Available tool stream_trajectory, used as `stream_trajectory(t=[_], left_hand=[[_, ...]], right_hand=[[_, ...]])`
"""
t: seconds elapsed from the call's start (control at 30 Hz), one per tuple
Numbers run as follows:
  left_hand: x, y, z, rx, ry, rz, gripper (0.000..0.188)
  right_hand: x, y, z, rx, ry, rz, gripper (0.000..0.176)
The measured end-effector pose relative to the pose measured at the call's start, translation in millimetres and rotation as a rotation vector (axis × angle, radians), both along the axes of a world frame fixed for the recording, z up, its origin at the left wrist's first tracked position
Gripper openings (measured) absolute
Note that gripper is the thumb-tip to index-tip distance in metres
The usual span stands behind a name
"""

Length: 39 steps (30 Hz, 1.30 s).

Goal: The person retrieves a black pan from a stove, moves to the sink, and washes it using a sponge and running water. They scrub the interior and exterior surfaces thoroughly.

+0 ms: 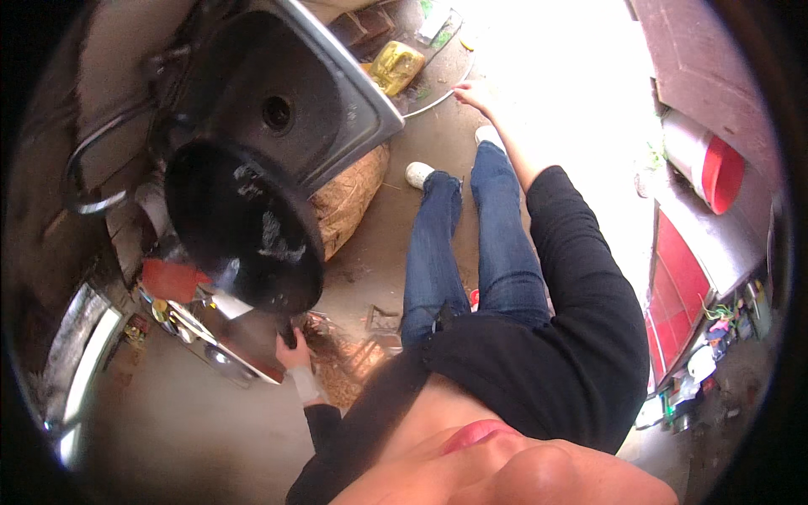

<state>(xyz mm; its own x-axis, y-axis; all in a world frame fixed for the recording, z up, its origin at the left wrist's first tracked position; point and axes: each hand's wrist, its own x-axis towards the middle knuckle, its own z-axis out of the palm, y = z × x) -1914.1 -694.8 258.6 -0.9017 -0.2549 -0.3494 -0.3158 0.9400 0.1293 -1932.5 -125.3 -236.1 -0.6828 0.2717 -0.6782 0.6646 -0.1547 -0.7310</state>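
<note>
A black wok (243,224) hangs tilted beside the lower end of a steel sink (341,69), partly covering it. My left hand (293,353) is closed around the wok's dark handle, and pale patches show on the wok's surface. My right hand (475,98) is held out to the far right of the sink, its fingers extended and nothing visible in them. A thin white hose (435,106) lies on the floor and passes by the fingers of that hand; whether they touch cannot be told. The sink's drain (276,113) is in view, and a curved metal faucet (95,148) stands at its left.
A dirty yellow plastic jug (396,66) stands beyond the sink's corner. A large tan sack (353,192) sits below the sink's edge. At the left is a red object (170,279) near a cluttered surface. A red-and-white bucket (713,167) lies at the right.
</note>
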Motion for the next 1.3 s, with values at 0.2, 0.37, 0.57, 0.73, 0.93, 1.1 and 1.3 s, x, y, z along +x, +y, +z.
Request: stream_trajectory(t=[0.2, 0.37, 0.57, 0.73, 0.93, 1.1, 1.3], left_hand=[[5.1, 12.5, 8.7, -0.009, -0.045, 0.246, 0.016], [5.9, 16.6, 8.2, 0.036, 0.091, 0.133, 0.014], [11.4, 19.1, 9.3, 0.023, 0.071, 0.234, 0.010], [13.1, 16.5, 12.5, 0.001, 0.058, 0.303, 0.016], [11.5, 20.3, 10.1, 0.018, 0.014, 0.311, 0.024], [8.5, 37.0, 1.9, 0.040, 0.077, 0.272, 0.026], [6.7, 21.3, 5.8, -0.003, 0.102, 0.011, 0.030]], right_hand=[[-96.8, -50.3, -90.6, 0.333, 0.234, 0.144, 0.028], [-157.0, -115.9, -129.7, 0.295, 0.117, 0.285, 0.031], [-193.6, -167.9, -170.7, 0.316, -0.057, 0.266, 0.057], [-210.6, -177.8, -167.1, 0.282, -0.067, 0.202, 0.062], [-214.8, -184.1, -184.6, 0.164, -0.064, 0.154, 0.058], [-211.4, -202.3, -238.6, 0.339, -0.015, 0.231, 0.062], [-213.7, -216.8, -272.6, 0.373, -0.021, 0.215, 0.064]])
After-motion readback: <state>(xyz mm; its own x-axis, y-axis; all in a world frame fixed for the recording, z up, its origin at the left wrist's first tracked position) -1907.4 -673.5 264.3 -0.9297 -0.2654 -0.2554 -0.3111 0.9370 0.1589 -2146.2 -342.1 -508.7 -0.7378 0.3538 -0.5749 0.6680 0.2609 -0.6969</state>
